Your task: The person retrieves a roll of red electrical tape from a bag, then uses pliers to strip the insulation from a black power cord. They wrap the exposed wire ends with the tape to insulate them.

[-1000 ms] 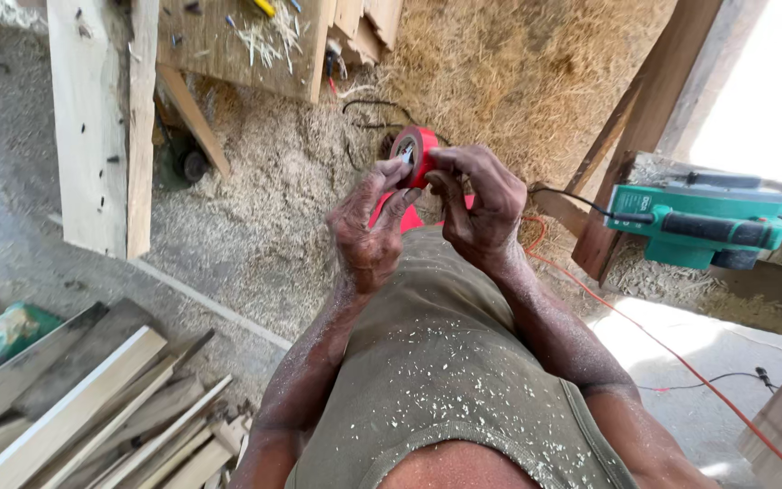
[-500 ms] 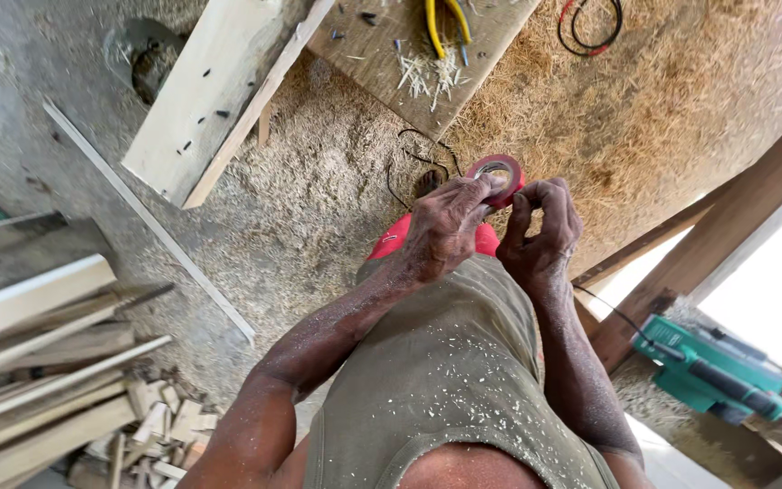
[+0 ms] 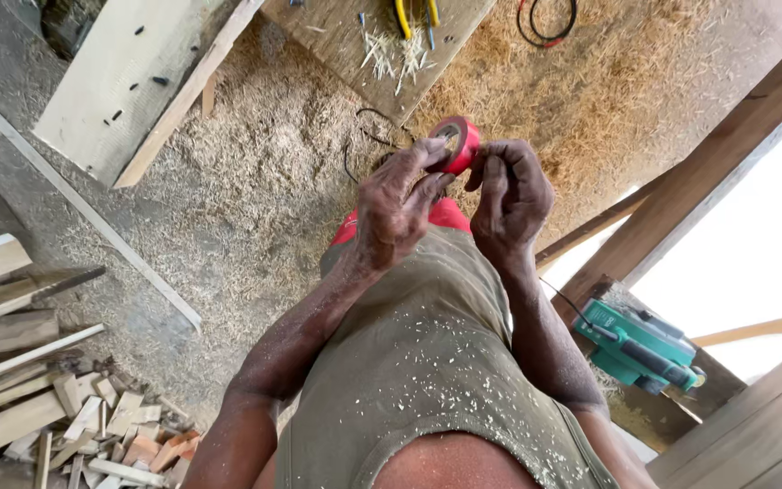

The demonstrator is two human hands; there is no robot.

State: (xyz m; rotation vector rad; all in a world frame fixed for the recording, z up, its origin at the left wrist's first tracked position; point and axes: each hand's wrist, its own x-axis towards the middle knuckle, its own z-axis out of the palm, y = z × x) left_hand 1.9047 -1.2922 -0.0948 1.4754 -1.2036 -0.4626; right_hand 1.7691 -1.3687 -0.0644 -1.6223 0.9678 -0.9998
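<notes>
Both hands are raised in front of the chest and closed together on a small red roll of plastic tape [image 3: 457, 143]. The left hand [image 3: 397, 210] pinches the roll's near rim between thumb and fingertips; the right hand [image 3: 510, 195] is curled against its right side, fingers bent over the edge. The roll is held in the air, above the sawdust-covered floor [image 3: 255, 172], with a loop of thin black wire [image 3: 368, 136] lying on the shavings just behind it.

Against the picture half a second ago, the grip looks the same, with both hands on the roll as before, but the view has swung: the pale wooden plank [image 3: 128, 81] now sits at the upper left corner, and the rough wooden board [image 3: 355, 36] with yellow-handled pliers [image 3: 414, 16] has slid to the top edge. The green electric planer [image 3: 640, 349] at the lower right shows more fully. A heap of offcut wooden blocks [image 3: 110, 430] lies at the lower left.
</notes>
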